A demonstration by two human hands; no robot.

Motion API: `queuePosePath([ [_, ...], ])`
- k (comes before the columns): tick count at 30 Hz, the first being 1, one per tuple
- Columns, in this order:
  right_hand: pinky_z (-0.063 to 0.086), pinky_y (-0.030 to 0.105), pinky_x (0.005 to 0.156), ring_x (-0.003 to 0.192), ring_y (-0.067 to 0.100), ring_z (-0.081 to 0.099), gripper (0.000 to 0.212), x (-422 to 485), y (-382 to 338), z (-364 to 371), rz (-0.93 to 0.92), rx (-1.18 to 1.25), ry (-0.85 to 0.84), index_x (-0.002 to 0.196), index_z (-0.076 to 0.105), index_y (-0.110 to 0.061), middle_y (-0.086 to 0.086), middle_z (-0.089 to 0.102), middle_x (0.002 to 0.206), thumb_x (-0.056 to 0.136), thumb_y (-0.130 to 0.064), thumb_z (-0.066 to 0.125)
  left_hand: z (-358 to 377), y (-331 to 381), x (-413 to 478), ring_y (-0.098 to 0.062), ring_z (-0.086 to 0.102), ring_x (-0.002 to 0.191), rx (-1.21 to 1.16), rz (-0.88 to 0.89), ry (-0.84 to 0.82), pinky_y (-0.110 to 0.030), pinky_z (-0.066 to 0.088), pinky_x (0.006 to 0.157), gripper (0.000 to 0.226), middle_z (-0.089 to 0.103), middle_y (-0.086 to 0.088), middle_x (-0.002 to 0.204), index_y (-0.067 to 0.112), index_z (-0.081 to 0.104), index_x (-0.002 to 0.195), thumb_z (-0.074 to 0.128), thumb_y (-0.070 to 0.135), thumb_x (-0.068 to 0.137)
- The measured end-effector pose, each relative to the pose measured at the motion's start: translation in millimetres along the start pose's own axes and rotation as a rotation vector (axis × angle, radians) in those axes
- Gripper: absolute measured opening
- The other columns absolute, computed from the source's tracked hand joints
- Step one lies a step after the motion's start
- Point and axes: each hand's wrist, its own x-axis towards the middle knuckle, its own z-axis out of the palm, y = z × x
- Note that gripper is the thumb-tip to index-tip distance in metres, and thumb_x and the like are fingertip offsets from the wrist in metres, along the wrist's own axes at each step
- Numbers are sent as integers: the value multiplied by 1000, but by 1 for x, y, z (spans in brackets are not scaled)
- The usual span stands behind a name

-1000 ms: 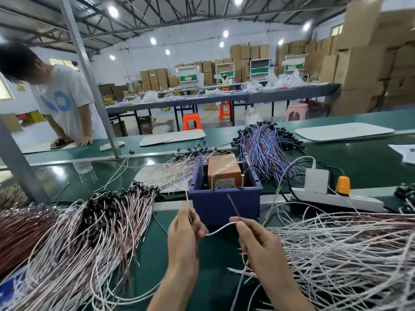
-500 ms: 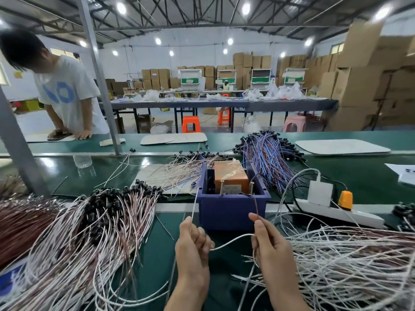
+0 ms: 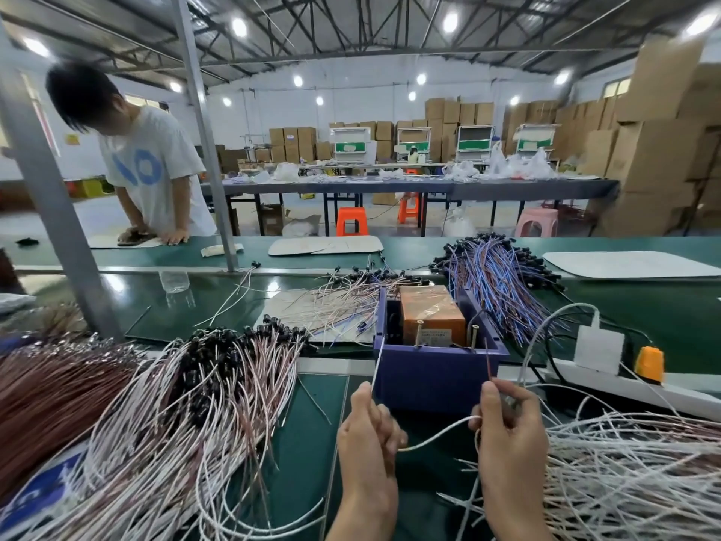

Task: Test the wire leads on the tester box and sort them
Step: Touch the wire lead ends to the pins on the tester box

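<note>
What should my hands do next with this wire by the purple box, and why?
Probably tip both ends onto the two brass posts in the purple plastic tester box: the left hand holds the white end, the right hand the reddish end, both short of them.

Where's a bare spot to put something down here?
Bare green mat between the left wire pile and the purple tester box; more behind the power strip, beside the blue wire bundle. White wires crowd the right.

Both hands — left (image 3: 368, 435), right (image 3: 507, 423) — pinch wire lead (image 3: 437, 435) before tester box (image 3: 437, 369).
</note>
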Motion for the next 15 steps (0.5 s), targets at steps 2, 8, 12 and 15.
queuePosePath([
  [2, 46, 30, 67, 57, 3, 61, 4, 1, 2, 0, -3, -30, 0, 102, 58, -28, -5, 69, 69, 100, -32, 57, 0, 0, 0, -14, 22, 44, 4, -1, -10, -28, 33, 48, 55, 22, 2, 51, 26, 31, 49, 54, 36, 97],
  [8, 46, 26, 64, 58, 6, 62, 2, 3, 8, 1, -11, -87, -36, 100, 57, -28, -5, 70, 68, 99, -30, 57, 2, -1, 1, -13, 23, 43, 61, -19, 5, -28, 35, 46, 58, 25, 3, 47, 26, 36, 44, 58, 37, 96],
  [12, 45, 10, 57, 55, 6, 62, 3, 6, 11, 0, -16, -79, -53, 99, 56, -25, -3, 69, 66, 99, -28, 57, 4, -2, 4, -13, 20, 42, 41, -23, 13, -27, 31, 42, 54, 23, 2, 48, 26, 37, 48, 56, 29, 99],
  [15, 44, 10, 56, 58, 6, 63, 4, 4, 14, -1, -11, -72, -51, 99, 57, -28, -2, 70, 68, 99, -32, 56, 2, -2, 4, -13, 17, 43, 21, -27, 24, -26, 29, 41, 52, 19, 3, 50, 25, 34, 51, 52, 25, 100],
])
